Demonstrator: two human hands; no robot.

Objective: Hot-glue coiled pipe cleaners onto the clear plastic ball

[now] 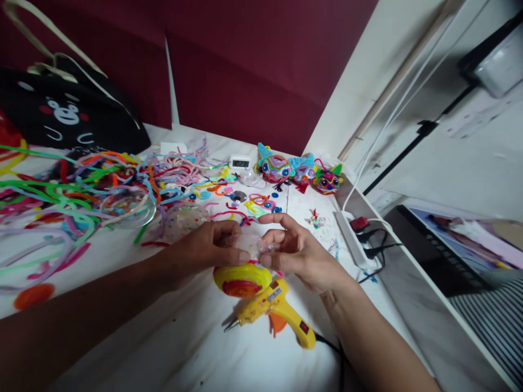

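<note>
My left hand [212, 247] is closed on a clear plastic craft ball [241, 277], its thumb pressing the upper side. Coiled yellow and red pipe cleaner covers the part of the ball that faces me. From the other side my right hand [292, 247] grips the same ball, thumb at its edge and fingers curved above it. What lies behind the fingers is hidden. Just below the ball, a yellow hot glue gun [281, 313] lies on the white table with its metal nozzle towards the left. Something orange [278, 324] shows under the glue gun.
Loose pipe cleaners [81, 190] pile up on the left, before a black bag [69, 109]. Decorated animal-head balls [275, 166] stand at the back, beside a small digital clock [239, 161]. A power strip [357, 239] with plugged cables lies along the right edge.
</note>
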